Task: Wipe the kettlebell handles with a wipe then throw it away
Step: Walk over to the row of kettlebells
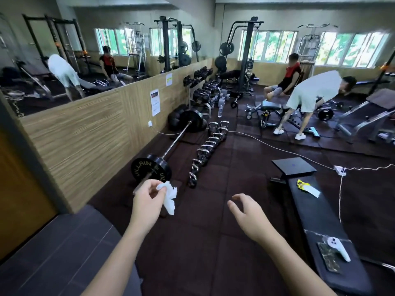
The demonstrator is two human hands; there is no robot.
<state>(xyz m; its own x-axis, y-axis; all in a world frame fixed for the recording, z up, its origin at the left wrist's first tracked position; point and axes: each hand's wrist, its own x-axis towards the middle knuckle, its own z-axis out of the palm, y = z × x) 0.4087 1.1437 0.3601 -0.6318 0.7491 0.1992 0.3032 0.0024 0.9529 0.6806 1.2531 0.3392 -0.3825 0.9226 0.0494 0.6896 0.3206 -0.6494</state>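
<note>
My left hand (147, 198) is raised in front of me with the forearm reaching up from the lower left. Its fingers are curled in, and the thumb and fingertips pinch a crumpled white wipe (170, 198), which hangs down from the grip on the hand's right side. The back of the hand faces me, wrist slightly bent.

My right hand (248, 214) grasps nothing. It floats at about the same height, well apart from the left, fingers loosely curved and spread, thumb out, palm turned down and leftward. The forearm comes in from the lower right, passing just beside the black bench (316, 210).

The kettlebells (208, 148) stand in a row on the dark rubber floor (213, 242), running away from me beyond both hands, their shiny handles upright. Neither hand touches them; the nearest one sits just beyond the wipe. To their left lies a barbell (171, 146) with black plates, along a wood-panelled wall (81, 142) with a mirror above it.

On the bench near my right arm rest a white controller (339, 248) on a dark patterned card, and farther up a yellow-and-white packet (307, 186). A white cable (277, 147) crosses the floor to a power strip (340, 170). Further back, a person in a pale shirt (314, 90) bends over, and another in red (288, 75) sits at a machine.
</note>
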